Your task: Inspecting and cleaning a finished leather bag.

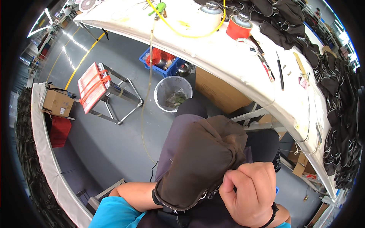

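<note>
A dark brown fabric bag (197, 155) with a zipped opening lies across my lap. My left forearm (138, 195) runs into the zipped opening, so my left hand is hidden inside the fabric. The metal zipper (186, 207) curves along the bag's near edge, with a small metal puller close to my right hand. Beside the bag's right side, my right hand (251, 192) is closed, thumb and forefinger pinched together. Whatever those fingers hold, if anything, is too small or covered to make out.
A white-covered table (228, 57) curves from the back to the right, bearing tape rolls (239, 26), a box cutter (266, 68) and dark fabric pieces (330, 76). A clear bucket (156, 93), a blue crate (171, 70) and a red-topped stool (93, 87) stand on the floor.
</note>
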